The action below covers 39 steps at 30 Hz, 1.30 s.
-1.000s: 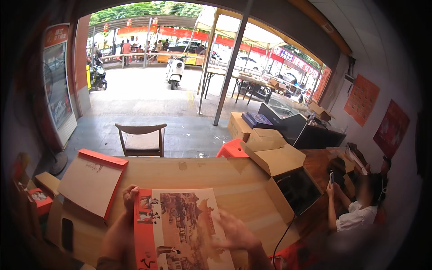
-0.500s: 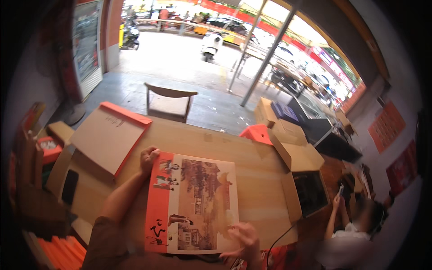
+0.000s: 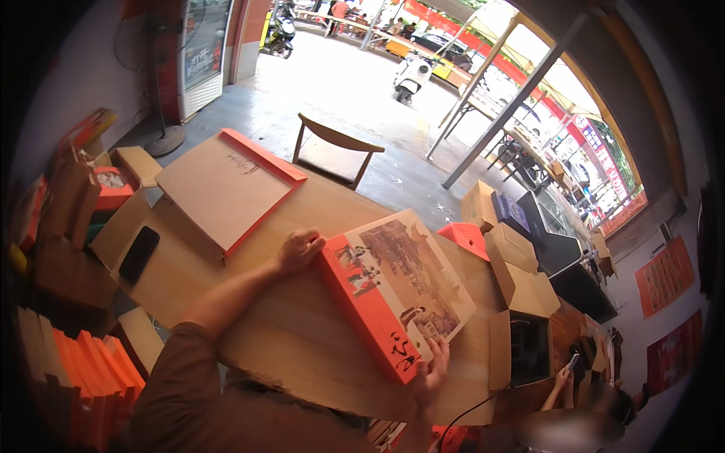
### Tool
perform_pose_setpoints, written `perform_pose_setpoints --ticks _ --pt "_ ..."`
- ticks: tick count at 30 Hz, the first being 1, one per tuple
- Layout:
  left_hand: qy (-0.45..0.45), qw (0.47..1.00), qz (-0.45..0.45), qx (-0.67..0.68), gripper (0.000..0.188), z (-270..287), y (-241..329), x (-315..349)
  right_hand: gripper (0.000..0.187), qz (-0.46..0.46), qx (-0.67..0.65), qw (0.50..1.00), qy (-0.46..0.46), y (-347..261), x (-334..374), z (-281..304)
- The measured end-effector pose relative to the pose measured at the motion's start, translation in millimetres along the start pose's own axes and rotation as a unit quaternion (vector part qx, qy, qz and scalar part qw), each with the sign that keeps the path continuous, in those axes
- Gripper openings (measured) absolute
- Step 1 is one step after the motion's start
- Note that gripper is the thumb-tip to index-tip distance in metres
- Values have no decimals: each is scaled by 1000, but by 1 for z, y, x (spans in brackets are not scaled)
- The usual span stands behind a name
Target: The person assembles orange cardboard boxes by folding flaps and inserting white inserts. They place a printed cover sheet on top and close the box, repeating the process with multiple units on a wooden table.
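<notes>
A large flat gift box (image 3: 411,264) with a red side and a lid printed with old buildings and figures is held at an angle over the table (image 3: 264,332). My left hand (image 3: 300,251) is closed on its far left corner. At its near corner, my right hand (image 3: 430,371) grips the edge, fingers on the printed top and thumb hidden. Whether the underside touches the wood I cannot tell. To the left lies a broad beige panel (image 3: 219,189) with a red folded edge, touched by neither hand.
An opened brown carton (image 3: 521,291) with a dark inside stands right of the table. Left are cartons, a dark oblong item (image 3: 140,254) and several orange-red boxes (image 3: 94,362). A chair (image 3: 336,151) stands beyond. At lower right, a person holds a phone (image 3: 574,362).
The box has turned counterclockwise, and its red side shows more. My right hand, which had its fingers spread near the lower right corner, now grips the near corner. The whole view has shifted.
</notes>
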<state>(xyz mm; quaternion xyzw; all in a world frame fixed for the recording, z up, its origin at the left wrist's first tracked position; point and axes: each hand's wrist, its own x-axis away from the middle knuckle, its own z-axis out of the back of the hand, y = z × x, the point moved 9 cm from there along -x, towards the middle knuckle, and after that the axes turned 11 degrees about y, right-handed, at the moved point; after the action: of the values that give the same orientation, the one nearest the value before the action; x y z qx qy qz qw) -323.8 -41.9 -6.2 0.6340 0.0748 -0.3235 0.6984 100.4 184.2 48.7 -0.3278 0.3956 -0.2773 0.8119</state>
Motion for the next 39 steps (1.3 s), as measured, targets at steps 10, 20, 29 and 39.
perform_pose_setpoints --ticks 10,20,29,39 --pt "-156 981 -117 10 17 -12 43 21 72 -25 78 992 -93 40 -58 -10" --pt "-170 959 -222 46 39 -15 50 23 91 46 112 989 -79 52 -68 -20" --pt "-184 963 193 -23 46 -35 15 38 82 -25 30 998 -47 52 -64 -24" --pt "-167 968 112 -149 52 -28 45 43 84 -53 43 998 5 73 -58 -15"
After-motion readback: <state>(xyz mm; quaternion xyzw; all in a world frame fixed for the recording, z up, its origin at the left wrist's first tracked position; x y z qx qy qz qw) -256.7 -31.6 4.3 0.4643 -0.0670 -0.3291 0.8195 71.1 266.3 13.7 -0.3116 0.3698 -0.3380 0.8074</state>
